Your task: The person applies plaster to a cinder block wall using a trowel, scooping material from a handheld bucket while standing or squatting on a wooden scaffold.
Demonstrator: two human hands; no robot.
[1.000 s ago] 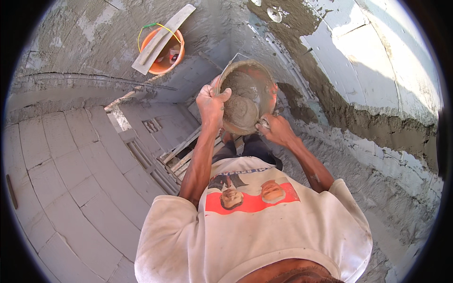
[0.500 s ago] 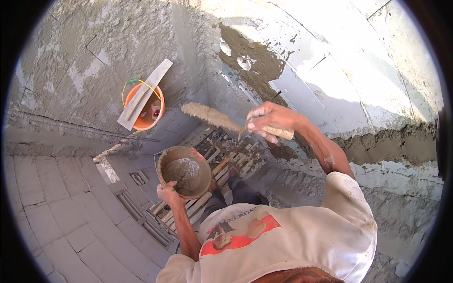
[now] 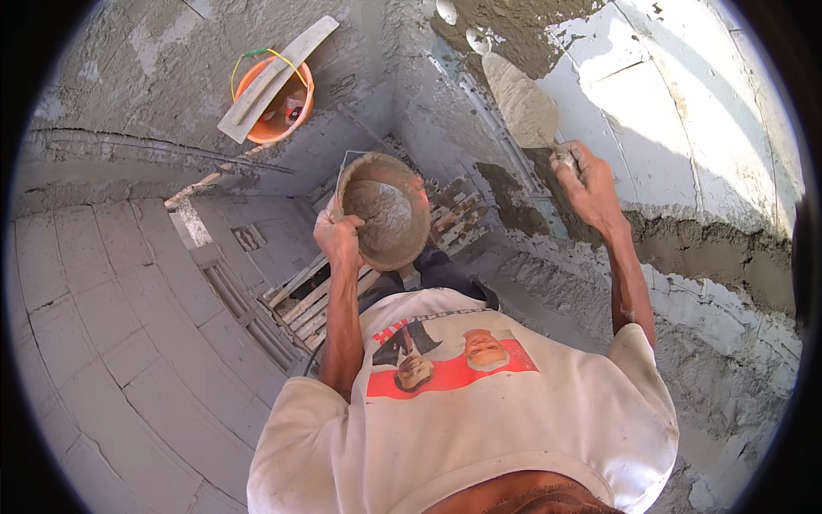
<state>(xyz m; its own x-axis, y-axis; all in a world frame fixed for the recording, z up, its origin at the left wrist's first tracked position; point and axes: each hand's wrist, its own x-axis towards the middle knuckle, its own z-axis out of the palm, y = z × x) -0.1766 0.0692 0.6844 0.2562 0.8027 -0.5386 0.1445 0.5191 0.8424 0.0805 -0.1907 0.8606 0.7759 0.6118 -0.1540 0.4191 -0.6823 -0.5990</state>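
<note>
My left hand [image 3: 341, 238] grips the rim of a mortar-crusted bucket [image 3: 414, 238], fingers hooked over its edge. Wet grey mortar [image 3: 383, 211] lies inside it, and the bucket is tipped so that its mouth shows. On the right, my right hand [image 3: 591, 190] is closed around the handle of a trowel [image 3: 521, 103]. Its mortar-coated blade points up and left, over the wall near a dark wet mortar patch [image 3: 522, 26]; whether the blade touches the wall I cannot tell. Most of the handle is hidden by my fingers.
An orange bucket [image 3: 272, 130] with a yellow-green handle stands at the upper left, a long flat float [image 3: 287, 70] lying across it. White discs [image 3: 478, 40] sit on the wall. Wooden slats [image 3: 318, 301] lie below me; block walls surround the corner.
My right hand has swung the trowel right and turned its blade upward along the right wall. The left hand has brought the mortar bucket up and right in view. The whole view has shifted.
</note>
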